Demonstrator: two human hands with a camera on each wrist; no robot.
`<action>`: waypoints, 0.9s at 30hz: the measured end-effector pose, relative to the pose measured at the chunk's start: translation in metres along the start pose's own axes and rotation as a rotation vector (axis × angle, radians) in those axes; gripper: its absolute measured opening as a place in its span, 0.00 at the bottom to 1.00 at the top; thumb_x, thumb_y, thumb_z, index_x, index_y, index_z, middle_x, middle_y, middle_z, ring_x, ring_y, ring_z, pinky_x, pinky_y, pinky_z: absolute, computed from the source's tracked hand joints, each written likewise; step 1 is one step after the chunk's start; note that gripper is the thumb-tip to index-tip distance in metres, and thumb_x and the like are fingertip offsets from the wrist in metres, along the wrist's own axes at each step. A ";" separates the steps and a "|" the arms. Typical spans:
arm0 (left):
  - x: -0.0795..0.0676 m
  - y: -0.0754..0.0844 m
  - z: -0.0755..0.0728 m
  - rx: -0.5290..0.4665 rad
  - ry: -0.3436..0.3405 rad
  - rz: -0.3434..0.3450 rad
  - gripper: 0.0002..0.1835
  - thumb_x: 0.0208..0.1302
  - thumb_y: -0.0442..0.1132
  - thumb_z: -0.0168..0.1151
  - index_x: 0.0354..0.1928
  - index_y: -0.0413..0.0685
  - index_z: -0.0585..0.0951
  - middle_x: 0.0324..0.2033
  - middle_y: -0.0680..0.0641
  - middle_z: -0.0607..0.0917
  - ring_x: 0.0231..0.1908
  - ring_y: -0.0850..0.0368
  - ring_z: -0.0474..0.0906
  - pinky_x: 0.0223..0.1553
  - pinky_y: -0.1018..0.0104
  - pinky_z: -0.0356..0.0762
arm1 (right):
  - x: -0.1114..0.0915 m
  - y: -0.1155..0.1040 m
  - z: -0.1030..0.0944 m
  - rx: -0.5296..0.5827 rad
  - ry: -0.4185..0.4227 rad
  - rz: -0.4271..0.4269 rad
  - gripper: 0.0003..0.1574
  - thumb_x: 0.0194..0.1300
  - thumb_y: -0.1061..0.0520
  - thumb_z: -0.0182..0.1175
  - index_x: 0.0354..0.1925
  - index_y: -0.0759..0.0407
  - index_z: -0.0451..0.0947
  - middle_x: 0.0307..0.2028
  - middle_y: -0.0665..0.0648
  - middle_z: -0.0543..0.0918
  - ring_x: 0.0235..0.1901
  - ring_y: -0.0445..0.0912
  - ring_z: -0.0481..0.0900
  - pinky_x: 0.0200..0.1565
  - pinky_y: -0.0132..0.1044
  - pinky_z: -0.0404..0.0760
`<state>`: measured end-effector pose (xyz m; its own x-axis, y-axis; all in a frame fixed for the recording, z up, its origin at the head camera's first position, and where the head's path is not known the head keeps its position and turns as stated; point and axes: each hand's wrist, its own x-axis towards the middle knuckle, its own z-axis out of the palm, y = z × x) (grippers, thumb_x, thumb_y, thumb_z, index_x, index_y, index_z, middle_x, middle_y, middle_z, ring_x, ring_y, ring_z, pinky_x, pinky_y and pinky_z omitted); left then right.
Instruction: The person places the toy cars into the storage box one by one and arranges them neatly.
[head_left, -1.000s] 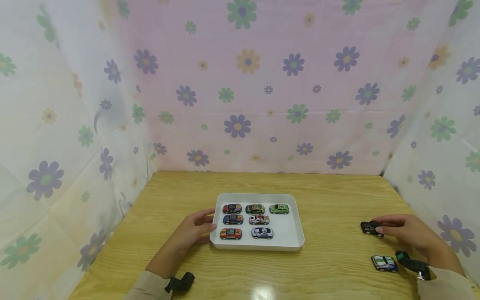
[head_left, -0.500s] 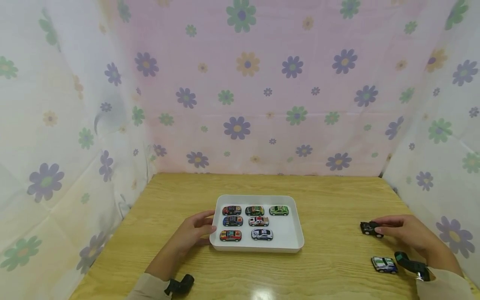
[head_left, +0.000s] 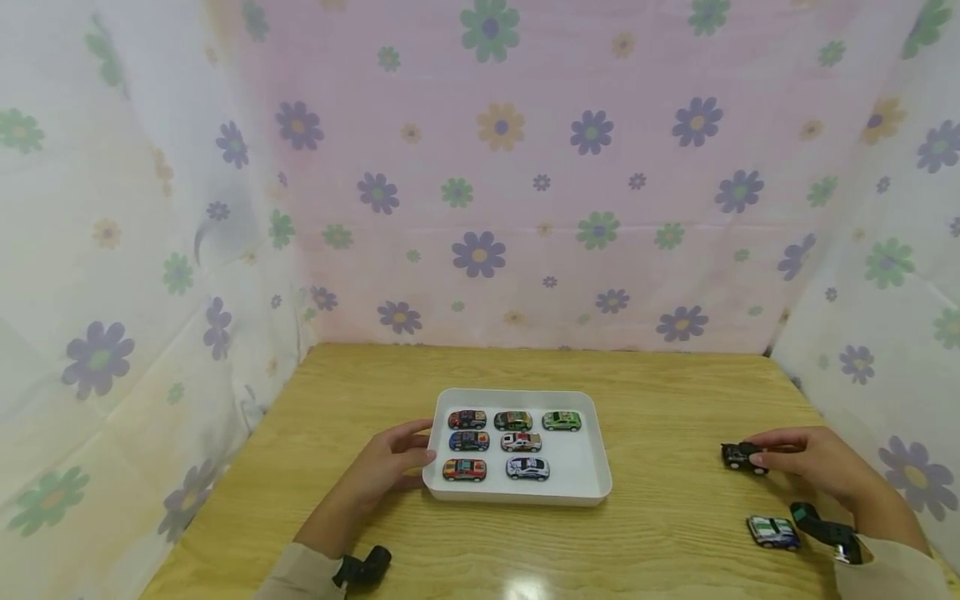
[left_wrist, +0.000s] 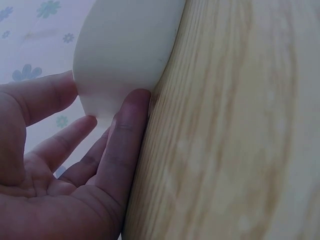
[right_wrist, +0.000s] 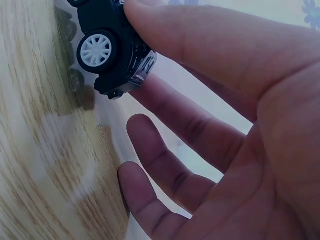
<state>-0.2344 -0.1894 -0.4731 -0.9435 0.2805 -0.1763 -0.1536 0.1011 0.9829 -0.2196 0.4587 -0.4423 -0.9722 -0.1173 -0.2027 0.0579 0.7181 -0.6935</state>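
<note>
Near the table's right side, my right hand (head_left: 813, 462) pinches a black toy car (head_left: 742, 456) between thumb and fingers. In the right wrist view the car's white-spoked wheel (right_wrist: 96, 50) faces the camera, and the lower fingers are off the car. Whether its wheels touch the table I cannot tell. My left hand (head_left: 382, 467) rests relaxed against the left side of a white tray (head_left: 517, 497); in the left wrist view its fingertips touch the tray's outer wall (left_wrist: 125, 50). Several colourful toy cars lie in rows inside, including a green one (head_left: 561, 421) and a white one (head_left: 527, 468).
A white, green and blue toy car (head_left: 772, 532) stands on the wooden table (head_left: 660, 533), beside the right wrist's black camera mount (head_left: 821, 525). Another camera mount (head_left: 366, 567) sits on the left wrist. Flower-patterned cloth (head_left: 525, 183) encloses the back and sides.
Both hands, the tray and the cars keep their places. Only the head view shifts slightly.
</note>
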 end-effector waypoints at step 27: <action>0.000 -0.002 0.001 0.009 0.022 0.002 0.33 0.71 0.39 0.66 0.76 0.47 0.69 0.68 0.33 0.75 0.59 0.42 0.82 0.49 0.47 0.88 | 0.000 -0.035 0.004 -0.032 0.041 -0.163 0.27 0.72 0.47 0.66 0.62 0.61 0.82 0.59 0.69 0.83 0.43 0.31 0.85 0.42 0.34 0.86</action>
<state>-0.2340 -0.1885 -0.4753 -0.9499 0.2599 -0.1736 -0.1495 0.1098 0.9826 -0.2204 0.4309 -0.4213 -0.9766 -0.2063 -0.0603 -0.1080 0.7135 -0.6922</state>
